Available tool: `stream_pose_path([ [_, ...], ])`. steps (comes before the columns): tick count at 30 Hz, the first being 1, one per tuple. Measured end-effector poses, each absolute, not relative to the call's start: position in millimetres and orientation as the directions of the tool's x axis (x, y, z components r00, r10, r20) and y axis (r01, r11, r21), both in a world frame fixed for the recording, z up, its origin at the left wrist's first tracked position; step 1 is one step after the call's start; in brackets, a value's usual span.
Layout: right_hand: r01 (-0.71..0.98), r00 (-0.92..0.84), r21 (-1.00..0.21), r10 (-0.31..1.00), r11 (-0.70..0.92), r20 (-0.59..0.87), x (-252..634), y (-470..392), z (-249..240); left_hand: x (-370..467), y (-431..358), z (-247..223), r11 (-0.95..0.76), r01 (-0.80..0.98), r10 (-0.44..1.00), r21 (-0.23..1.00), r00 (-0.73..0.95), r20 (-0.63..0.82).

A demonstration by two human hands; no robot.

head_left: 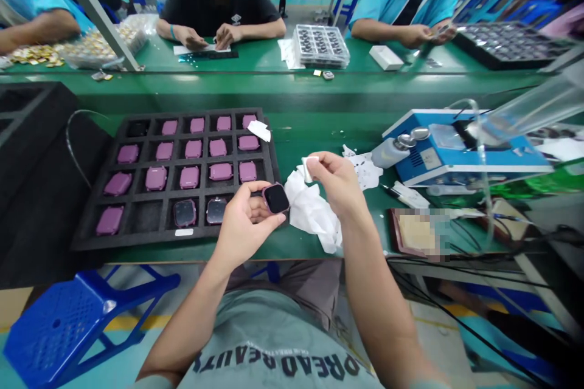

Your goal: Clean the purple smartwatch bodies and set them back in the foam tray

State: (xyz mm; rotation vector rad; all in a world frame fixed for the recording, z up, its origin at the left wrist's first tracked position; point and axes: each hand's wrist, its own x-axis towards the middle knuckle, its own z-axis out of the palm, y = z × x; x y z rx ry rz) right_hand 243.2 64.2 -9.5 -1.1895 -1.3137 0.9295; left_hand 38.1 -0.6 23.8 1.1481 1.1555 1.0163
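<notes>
My left hand [249,219] grips a purple smartwatch case [276,199] by its edges, with the dark screen facing up. To its right, my right hand [335,179] pinches a small folded piece of white cloth or tissue [311,167], apart from the watch. Below that hand, crumpled white tissue [314,219] lies on the green bench. On the left is a black foam tray [148,214] with square pockets. Most pockets hold purple watch cases [189,177]; two in the front row show dark screens [185,213].
A blue machine [469,158] and a metal-topped pump bottle [392,151] stand at the right. Cables [460,243] run along the right edge. A blue stool [59,322] is at lower left. Across the bench, several people work beside a clear compartment box [322,45].
</notes>
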Motion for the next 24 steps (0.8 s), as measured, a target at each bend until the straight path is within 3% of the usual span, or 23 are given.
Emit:
stream_pose_path([
  [2,-0.203,0.049,-0.979,0.998,0.036,0.026,253.2,66.1,-18.9,37.5,0.0,22.9,0.141,-0.035,0.985,0.989,0.103,-0.137],
  [4,-0.301,0.03,-0.953,0.998,-0.038,-0.049,259.9,65.3,-24.2,36.3,1.1,21.5,0.136,-0.055,0.987,0.989,0.094,-0.131],
  [10,-0.099,0.216,-0.995,0.975,-0.03,-0.051,272.6,78.9,-37.8,32.6,2.1,19.7,0.163,-0.196,0.985,0.967,0.094,-0.147],
  [15,0.13,0.344,-0.991,0.939,-0.013,0.033,287.5,98.2,-47.5,31.5,1.5,20.1,0.162,-0.288,0.986,0.944,0.079,-0.145],
  [24,0.378,0.257,-0.926,0.961,-0.005,0.1,272.1,135.6,-52.7,30.8,0.9,19.7,0.147,-0.332,0.989,0.932,0.068,-0.132],
])
